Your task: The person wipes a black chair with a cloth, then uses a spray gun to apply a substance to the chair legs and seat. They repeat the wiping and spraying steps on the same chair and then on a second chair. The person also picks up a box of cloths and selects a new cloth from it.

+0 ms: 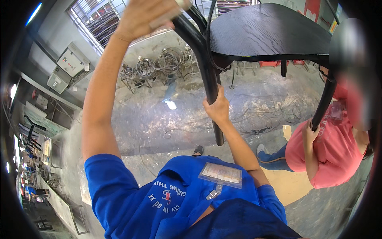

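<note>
A black wooden chair with a wide, grained seat is held up in the air at the upper right. Around its near leg, low down, my right hand is wrapped. My left hand is raised high at the top edge, beside the upper bend of that same leg. Its fingers reach toward the black wood but are smeared by motion. A small pale spot shows at the fingertips, too blurred to name. At the right, a co-worker's hand grips another chair leg.
The co-worker in a pink shirt stands close on my right. Coiled hoses on stands line the far wall under a barred window. Loose cables lie across the concrete floor. Flat cardboard lies underfoot; electrical boxes hang at left.
</note>
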Tool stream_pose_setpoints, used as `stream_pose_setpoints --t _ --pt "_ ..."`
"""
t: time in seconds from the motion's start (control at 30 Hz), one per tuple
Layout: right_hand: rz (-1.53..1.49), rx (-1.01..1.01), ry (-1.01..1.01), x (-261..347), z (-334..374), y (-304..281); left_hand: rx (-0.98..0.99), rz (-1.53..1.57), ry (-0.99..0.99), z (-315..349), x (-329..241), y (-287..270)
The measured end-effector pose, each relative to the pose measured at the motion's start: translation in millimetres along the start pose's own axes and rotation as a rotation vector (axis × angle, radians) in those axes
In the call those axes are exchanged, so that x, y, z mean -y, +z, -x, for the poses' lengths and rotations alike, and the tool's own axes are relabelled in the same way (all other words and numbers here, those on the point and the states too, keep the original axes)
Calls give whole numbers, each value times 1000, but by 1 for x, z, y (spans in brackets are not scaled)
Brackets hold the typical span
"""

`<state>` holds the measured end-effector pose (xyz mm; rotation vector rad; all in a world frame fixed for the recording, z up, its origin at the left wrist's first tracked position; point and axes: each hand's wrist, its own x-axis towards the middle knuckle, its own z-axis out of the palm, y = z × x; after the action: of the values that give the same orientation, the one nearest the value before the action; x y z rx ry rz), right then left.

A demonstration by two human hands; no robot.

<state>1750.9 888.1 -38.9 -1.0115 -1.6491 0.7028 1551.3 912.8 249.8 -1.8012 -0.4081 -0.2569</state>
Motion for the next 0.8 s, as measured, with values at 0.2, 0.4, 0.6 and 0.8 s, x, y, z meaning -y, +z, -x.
stream_pose_setpoints --t 0.2,0.4,0.6,0.8 --pt "-4 24 -26 9 1 5 67 78 -35 4 -19 -17" --pt "-47 38 2 14 12 14 -126 -54 -303 21 14 -19" --pt "-71 87 74 13 20 33 209 260 -438 107 -146 31" --pt "-111 31 138 0 49 56 -559 998 -1121 82 -244 30"
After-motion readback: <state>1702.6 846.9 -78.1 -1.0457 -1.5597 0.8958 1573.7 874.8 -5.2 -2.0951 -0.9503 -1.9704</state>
